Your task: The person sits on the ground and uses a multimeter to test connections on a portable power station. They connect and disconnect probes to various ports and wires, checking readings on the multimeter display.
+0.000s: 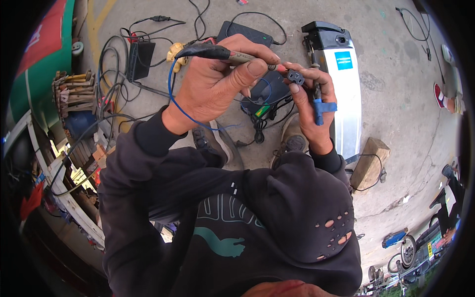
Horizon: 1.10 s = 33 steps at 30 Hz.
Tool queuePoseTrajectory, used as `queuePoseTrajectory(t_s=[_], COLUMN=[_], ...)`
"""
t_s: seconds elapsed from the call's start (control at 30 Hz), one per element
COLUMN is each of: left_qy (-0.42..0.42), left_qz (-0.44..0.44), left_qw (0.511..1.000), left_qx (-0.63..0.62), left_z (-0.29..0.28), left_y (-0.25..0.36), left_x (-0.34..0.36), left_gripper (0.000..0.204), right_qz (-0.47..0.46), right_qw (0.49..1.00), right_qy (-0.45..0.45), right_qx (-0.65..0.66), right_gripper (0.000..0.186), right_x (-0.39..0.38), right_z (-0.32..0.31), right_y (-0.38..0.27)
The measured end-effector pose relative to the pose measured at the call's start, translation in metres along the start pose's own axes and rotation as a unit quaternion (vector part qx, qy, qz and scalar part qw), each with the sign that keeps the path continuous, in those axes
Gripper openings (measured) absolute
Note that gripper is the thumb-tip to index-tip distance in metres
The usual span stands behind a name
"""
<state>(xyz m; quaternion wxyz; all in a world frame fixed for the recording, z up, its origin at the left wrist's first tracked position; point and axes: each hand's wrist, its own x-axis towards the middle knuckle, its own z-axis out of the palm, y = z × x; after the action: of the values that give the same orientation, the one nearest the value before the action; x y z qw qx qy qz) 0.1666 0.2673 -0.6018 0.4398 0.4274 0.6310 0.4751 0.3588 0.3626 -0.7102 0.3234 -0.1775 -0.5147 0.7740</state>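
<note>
My left hand [217, 81] is closed around a pen-like probe [205, 51] with a dark, taped-looking back end and a reddish front end. A thin blue wire [169, 89] hangs in a loop beside that hand. In my right hand [316, 89] is a black cable connector [296, 77], its slotted face turned up toward me. The probe's front end lies right by this connector; whether it touches is hidden by the fingers. Along my right palm runs a dark cable wrapped with blue tape [324, 107].
A silver battery pack [344, 99] with a black top lies on the concrete at right, near a wooden block [370, 163]. Black power adapters [141, 60] and tangled cables spread across the floor ahead and left. A pale frame [54, 153] stands left; bicycles [408, 250] are at far right.
</note>
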Motion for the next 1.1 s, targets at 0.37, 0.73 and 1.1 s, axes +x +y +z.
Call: queuePoseTrajectory(t_s=[0.37, 0.73, 1.1], left_qy=[-0.014, -0.018, 0.027], left_qz=[0.062, 0.140, -0.010], left_qw=[0.996, 0.971, 0.998], left_qx=[0.065, 0.192, -0.064], left_z=[0.006, 0.010, 0.045], left_y=[-0.005, -0.007, -0.034], left_x=[-0.002, 0.003, -0.013], left_gripper=[0.024, 0.017, 0.027], right_qz=[0.024, -0.010, 0.040], right_qw=[0.999, 0.992, 0.990], right_qy=[-0.006, -0.025, 0.032], right_qx=[-0.021, -0.123, -0.133], right_gripper=[0.029, 0.027, 0.027], right_x=[-0.003, -0.002, -0.006], right_z=[0.003, 0.003, 0.007], right_y=[-0.004, -0.005, 0.007])
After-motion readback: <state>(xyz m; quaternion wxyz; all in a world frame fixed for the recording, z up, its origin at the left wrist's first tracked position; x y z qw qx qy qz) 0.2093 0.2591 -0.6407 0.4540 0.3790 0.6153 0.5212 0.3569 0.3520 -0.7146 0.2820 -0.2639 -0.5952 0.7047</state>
